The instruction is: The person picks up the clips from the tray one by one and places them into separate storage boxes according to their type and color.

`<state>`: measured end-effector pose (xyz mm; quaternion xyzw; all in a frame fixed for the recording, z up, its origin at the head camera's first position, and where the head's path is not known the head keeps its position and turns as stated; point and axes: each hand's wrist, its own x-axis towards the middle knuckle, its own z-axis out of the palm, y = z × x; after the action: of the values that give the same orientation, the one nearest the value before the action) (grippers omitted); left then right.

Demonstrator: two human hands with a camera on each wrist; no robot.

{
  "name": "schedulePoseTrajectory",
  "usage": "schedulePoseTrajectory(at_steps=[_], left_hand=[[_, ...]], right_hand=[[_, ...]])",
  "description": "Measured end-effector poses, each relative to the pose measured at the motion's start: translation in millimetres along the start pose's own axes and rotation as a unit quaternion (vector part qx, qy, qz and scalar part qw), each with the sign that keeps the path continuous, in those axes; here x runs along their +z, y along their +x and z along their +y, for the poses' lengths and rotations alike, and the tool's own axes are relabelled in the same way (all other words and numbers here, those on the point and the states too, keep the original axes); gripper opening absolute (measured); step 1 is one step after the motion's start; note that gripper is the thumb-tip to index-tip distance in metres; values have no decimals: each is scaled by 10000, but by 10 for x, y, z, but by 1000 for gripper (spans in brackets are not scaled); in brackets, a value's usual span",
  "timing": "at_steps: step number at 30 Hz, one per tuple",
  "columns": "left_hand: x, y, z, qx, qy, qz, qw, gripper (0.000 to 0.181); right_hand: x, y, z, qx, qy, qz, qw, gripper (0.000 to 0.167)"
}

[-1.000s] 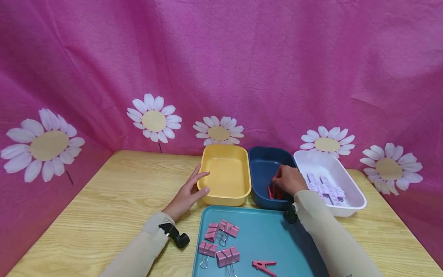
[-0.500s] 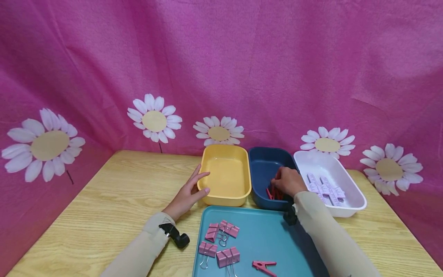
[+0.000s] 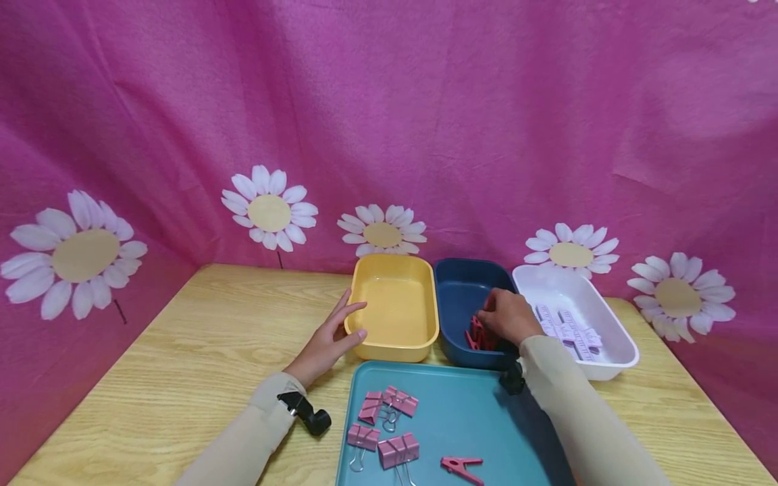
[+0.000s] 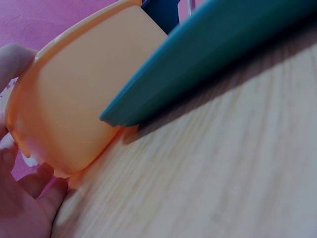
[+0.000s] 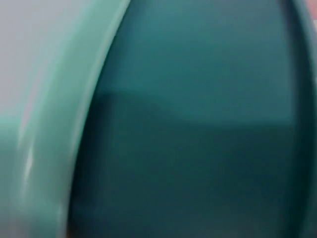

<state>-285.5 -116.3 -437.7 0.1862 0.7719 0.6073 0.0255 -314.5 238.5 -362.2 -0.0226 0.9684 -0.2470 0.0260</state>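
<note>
The right hand (image 3: 509, 316) reaches over the near right rim of the navy bin (image 3: 464, 297), fingers bent down at the red clothespins (image 3: 476, 333) near its front wall; whether they pinch one I cannot tell, as the hand hides them and the right wrist view is blurred. Floor space stretches behind them toward the bin's far wall. The left hand (image 3: 325, 345) is spread, touching the left edge of the yellow bin (image 3: 398, 310). Beyond the right hand, the white bin (image 3: 565, 290) holds lilac pieces (image 3: 571, 334). Just in front, the teal tray (image 3: 480, 412) bears pink binder clips (image 3: 399, 451) along its left side and another clothespin (image 3: 462, 466), with flat tray surface between that and the far rim. Wooden tabletop (image 3: 200, 351) extends widely leftward.
</note>
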Motion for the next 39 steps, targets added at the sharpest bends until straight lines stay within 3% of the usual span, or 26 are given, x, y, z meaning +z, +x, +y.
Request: schedulePoseTrajectory(at_steps=[10, 22, 39], left_hand=[[-26, -5, -28, -27, 18, -48, 10000, 53], [-12, 5, 34, 22, 103, -89, 9999, 53], [-10, -8, 25, -14, 93, -64, 9999, 53]], right_hand=[[-89, -202, 2, -533, 13, 443, 9976, 27], [-214, -571, -54, -834, 454, 554, 9939, 27], [-168, -1032, -259, -1287, 321, 510, 9899, 19]])
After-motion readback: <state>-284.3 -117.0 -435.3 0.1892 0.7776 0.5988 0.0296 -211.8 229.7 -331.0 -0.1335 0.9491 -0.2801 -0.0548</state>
